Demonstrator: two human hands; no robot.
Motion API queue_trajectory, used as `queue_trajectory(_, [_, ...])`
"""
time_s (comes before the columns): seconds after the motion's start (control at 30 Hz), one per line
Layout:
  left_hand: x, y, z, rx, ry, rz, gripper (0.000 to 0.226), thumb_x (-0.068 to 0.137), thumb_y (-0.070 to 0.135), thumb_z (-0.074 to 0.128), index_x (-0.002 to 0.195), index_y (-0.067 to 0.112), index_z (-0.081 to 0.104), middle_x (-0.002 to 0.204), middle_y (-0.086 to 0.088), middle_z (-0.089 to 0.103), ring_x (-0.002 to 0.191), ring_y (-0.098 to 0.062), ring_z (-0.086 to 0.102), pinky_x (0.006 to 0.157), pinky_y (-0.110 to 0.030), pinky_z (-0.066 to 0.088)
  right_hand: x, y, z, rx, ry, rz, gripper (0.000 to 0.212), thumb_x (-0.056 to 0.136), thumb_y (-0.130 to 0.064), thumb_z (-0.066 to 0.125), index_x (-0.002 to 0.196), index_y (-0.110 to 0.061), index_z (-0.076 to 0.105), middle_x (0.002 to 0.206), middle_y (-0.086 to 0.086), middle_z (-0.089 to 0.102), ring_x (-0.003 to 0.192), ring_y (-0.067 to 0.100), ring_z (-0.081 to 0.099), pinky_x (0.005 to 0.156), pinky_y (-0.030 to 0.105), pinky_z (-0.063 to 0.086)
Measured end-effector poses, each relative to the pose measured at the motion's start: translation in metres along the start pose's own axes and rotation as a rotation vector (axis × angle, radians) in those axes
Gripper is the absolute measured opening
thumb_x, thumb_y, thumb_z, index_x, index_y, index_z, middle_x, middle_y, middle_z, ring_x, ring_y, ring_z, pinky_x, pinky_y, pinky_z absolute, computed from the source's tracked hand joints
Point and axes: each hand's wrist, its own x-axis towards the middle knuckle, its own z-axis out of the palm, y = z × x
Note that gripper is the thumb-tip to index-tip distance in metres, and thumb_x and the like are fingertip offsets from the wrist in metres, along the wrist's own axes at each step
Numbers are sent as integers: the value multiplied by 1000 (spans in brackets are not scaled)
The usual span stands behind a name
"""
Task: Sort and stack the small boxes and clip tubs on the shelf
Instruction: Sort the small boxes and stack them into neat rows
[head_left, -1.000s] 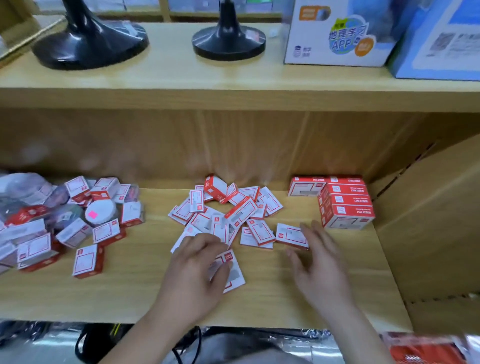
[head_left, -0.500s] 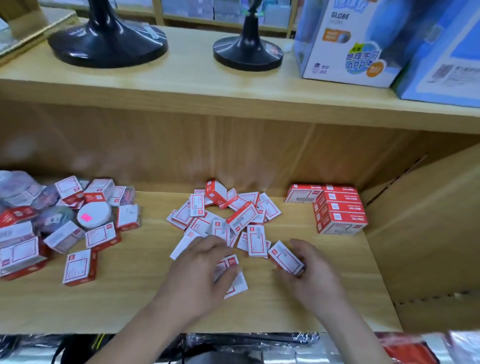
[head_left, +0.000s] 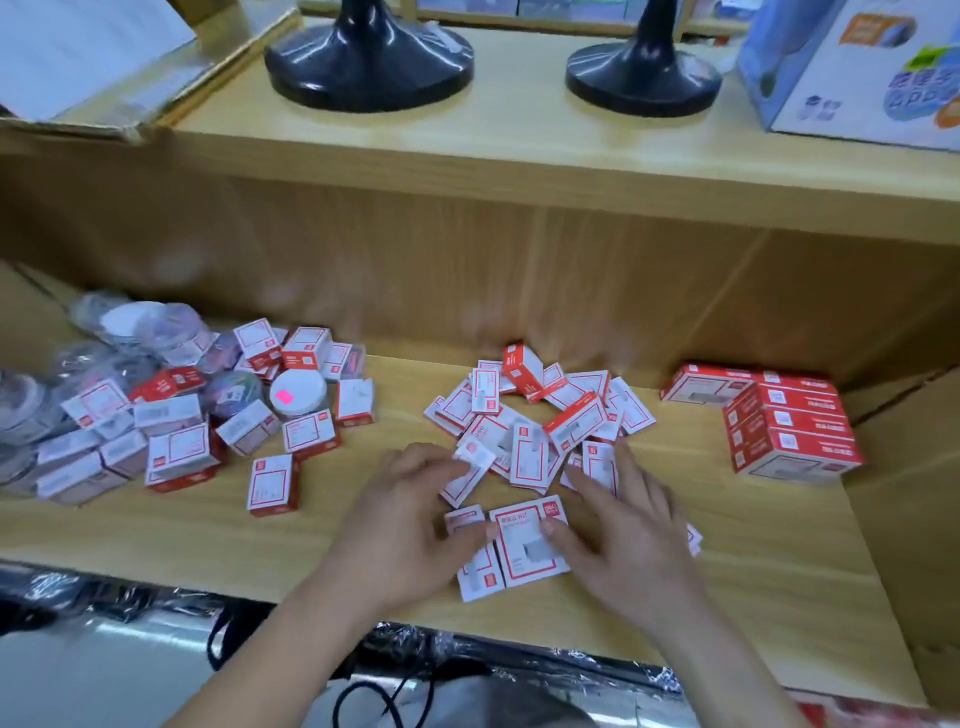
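Fingers (head_left: 426, 462) of our left hand (head_left: 410, 525) curl round the gathered boxes (head_left: 530, 551) near the front edge of the shelf (head_left: 156, 530). The fingertips sit on a tilted box (head_left: 470, 475) and the thumb closes against the side of the flat ones. Our right hand (head_left: 634, 540) meets them from the other side with its fingers (head_left: 623, 478) spread and fairly straight. Its thumb presses on top of the front box, and the other fingers reach over the nearest boxes of the loose heap (head_left: 545, 415) in the middle of the shelf. We judge that the two hands bracket the little group to push its edges flush into one neat pile. Held from both sides, such light card boxes should not skid or fan out. A tidy stack (head_left: 789, 431) of red boxes stands in the back right corner, most likely where this pile belongs. That would explain why we work close to the front edge, where there is room to square things up. Toward the left end lies a mixed heap (head_left: 171, 441) of larger boxes and clip tubs, among them a white tub (head_left: 298, 392) with a pink sticker, unsorted as far as we can tell. Most of the sorting, we think, is not yet done.
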Motion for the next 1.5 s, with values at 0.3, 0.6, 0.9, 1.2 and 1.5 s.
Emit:
queue_trajectory(0.3, [-16, 18, 32, 241, -149, 44, 67, 61, 69, 63, 118, 35, 61, 122, 14, 41, 112, -16, 42, 84, -36, 36, -13, -5, 4, 390, 169, -24, 36, 90, -19, 62, 124, -31, 66, 149, 1, 47, 132, 16, 50, 104, 31, 43])
queue_trajectory(0.6, [3, 35, 14, 154, -17, 333, 64, 63, 46, 72, 123, 26, 58, 96, 11, 67, 94, -17, 60, 80, -34, 45, -18, -8, -43, 765, 83, 62, 40, 86, -9, 75, 114, -35, 66, 104, -16, 70, 95, 5, 66, 79, 19, 52])
queue_trajectory(0.9, [23, 31, 12, -163, -57, 91, 79, 77, 30, 78, 143, 48, 38, 116, 23, 60, 102, 1, 58, 92, -22, 48, -1, -4, -75, 1023, 48, 240, 25, 87, 3, 70, 97, -17, 60, 91, 3, 76, 84, 29, 69, 68, 46, 59])
queue_trajectory(1.2, [-20, -19, 13, -123, -130, -157, 87, 56, 69, 78, 133, 34, 61, 115, 27, 48, 102, 8, 53, 95, -22, 48, 5, -21, -65, 1062, 53, 311, 25, 89, 1, 68, 99, -18, 56, 93, 0, 77, 80, 23, 70, 63, 38, 55])
queue_trajectory(1.5, [-26, -9, 20, -126, 6, -85, 51, 71, 52, 73, 119, 38, 63, 113, 25, 51, 99, 4, 58, 88, -25, 51, 2, -26, -68, 1113, 68, 375, 26, 90, 4, 65, 104, -15, 56, 90, 1, 77, 74, 22, 65, 58, 38, 52])
